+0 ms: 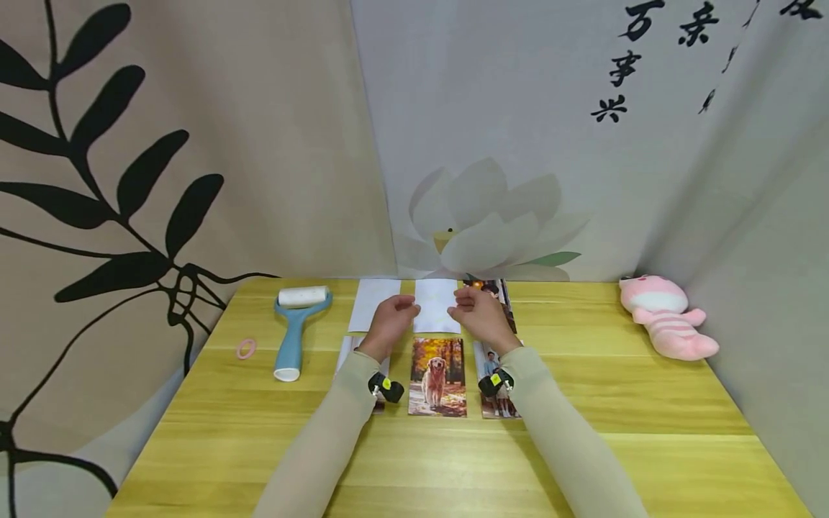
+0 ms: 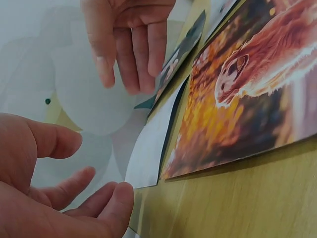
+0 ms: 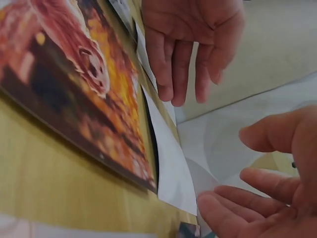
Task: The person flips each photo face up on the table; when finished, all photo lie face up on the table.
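A blank white card (image 1: 437,306) lies in the middle of the back row, between my two hands. My left hand (image 1: 392,321) is at its left edge, thumb and fingers apart with nothing between them. On the opposite side my right hand (image 1: 482,315) hovers by the right edge, its fingers spread loosely and holding nothing. In the right wrist view the white card (image 3: 171,158) shows edge-on below the fingers. Just in front lies a photo of a golden dog among autumn leaves (image 1: 437,378). Another white card (image 1: 374,303) sits left of the left hand.
Partly hidden under the forearms are a photo on the left (image 1: 346,352) and a photo of people on the right (image 1: 490,363). A dark photo (image 1: 508,306) lies back right. Further out are a blue-handled lint roller (image 1: 291,342), a pink ring (image 1: 246,349) and a pink plush toy (image 1: 670,320).
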The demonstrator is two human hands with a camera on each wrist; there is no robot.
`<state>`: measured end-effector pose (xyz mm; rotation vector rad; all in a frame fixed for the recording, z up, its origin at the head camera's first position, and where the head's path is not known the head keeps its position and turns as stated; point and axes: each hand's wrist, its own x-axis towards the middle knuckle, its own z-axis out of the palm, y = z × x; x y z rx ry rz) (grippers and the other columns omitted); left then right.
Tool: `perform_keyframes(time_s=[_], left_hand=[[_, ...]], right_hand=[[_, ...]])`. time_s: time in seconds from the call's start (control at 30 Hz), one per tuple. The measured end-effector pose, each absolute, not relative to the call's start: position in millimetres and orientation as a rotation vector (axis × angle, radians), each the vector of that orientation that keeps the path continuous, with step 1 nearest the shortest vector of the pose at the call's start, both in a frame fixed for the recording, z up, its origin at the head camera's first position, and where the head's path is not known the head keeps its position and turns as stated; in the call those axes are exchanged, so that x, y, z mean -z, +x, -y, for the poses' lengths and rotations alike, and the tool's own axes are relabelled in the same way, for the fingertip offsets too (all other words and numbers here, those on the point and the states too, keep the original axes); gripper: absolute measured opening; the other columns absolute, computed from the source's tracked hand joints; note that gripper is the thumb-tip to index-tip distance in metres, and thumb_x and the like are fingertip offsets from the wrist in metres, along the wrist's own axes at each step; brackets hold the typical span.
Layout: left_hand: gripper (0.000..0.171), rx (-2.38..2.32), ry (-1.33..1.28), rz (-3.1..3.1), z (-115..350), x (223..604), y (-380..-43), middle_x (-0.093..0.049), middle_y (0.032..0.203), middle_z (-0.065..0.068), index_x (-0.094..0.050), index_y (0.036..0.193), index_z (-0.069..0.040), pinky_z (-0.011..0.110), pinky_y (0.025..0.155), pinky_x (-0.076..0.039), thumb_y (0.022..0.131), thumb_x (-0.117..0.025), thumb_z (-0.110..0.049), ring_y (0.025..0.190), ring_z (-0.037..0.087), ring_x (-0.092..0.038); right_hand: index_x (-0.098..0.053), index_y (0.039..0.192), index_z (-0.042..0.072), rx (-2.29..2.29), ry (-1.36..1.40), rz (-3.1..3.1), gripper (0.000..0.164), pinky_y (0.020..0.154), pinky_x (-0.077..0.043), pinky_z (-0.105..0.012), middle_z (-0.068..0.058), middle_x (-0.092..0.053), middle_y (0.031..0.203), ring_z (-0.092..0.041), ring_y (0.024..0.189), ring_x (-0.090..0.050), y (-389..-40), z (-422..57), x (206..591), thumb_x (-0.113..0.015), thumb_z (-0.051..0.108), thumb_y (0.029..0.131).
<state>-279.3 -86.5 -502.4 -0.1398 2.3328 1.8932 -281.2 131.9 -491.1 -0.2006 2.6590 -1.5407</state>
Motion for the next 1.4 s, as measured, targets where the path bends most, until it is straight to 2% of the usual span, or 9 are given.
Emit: perform_keyframes(time_s=[0.3,0.7,0.83,1.07,1.27,1.4], left_hand=[[0.049,-1.868,-0.162,-2.303,83.5,505.6,-277.1,-0.060,0.146,0.021,-0.056,0.147,-0.001,0.054,0.114,-0.047,0.105,-0.063,-0.025,0.134,0.039,-0.058],[0.047,-1.887,-0.140,-2.315,80.7,504.2,-276.8,-0.064,0.141,0.023,-0.058,0.146,0.001,0.050,0.109,-0.052,0.106,-0.062,-0.022,0.127,0.037,-0.063],[0.045,-1.906,-0.157,-2.296,80.9,505.5,-277.0,-0.064,0.140,0.023,-0.059,0.144,0.001,0.046,0.105,-0.053,0.105,-0.062,-0.021,0.123,0.035,-0.064],[0.044,-1.942,-0.162,-2.260,80.4,508.0,-278.5,-0.066,0.137,0.025,-0.060,0.142,0.004,0.039,0.101,-0.055,0.105,-0.063,-0.019,0.122,0.034,-0.065],[0.042,-1.919,-0.184,-2.342,81.3,505.7,-277.4,-0.065,0.136,0.022,-0.061,0.141,0.002,0.041,0.098,-0.055,0.105,-0.062,-0.018,0.119,0.034,-0.066],[0.045,-1.931,-0.192,-2.328,81.8,505.7,-277.0,-0.065,0.136,0.023,-0.056,0.146,0.003,0.042,0.099,-0.056,0.105,-0.062,-0.016,0.118,0.034,-0.067]], right_hand=[[-0.061,0.143,0.002,1.427,-0.233,-2.706,0.053,0.110,-0.053,-0.053,-0.023,-0.064,0.143,-0.039,0.131,-0.065,-282.8,-121.2,501.0,-0.075,0.024,0.097],[-0.062,0.143,0.003,1.379,-0.249,-2.720,0.058,0.112,-0.051,-0.054,-0.022,-0.065,0.144,-0.039,0.135,-0.062,-282.2,-117.6,501.3,-0.080,0.023,0.093],[-0.065,0.142,0.005,1.251,-0.288,-2.790,0.058,0.108,-0.054,-0.053,-0.020,-0.069,0.139,-0.036,0.130,-0.066,-283.8,-116.3,504.6,-0.083,0.019,0.089],[-0.070,0.134,0.004,1.076,-0.396,-2.927,0.050,0.091,-0.057,-0.048,-0.015,-0.075,0.112,-0.029,0.100,-0.068,-285.6,-112.3,509.8,-0.084,0.011,0.087],[-0.070,0.135,0.004,1.049,-0.399,-2.953,0.049,0.093,-0.058,-0.047,-0.015,-0.076,0.119,-0.030,0.105,-0.071,-284.6,-110.2,506.0,-0.084,0.014,0.088],[-0.069,0.136,0.004,1.072,-0.394,-2.945,0.050,0.094,-0.058,-0.048,-0.016,-0.075,0.123,-0.032,0.108,-0.072,-283.8,-109.9,503.3,-0.083,0.015,0.090]])
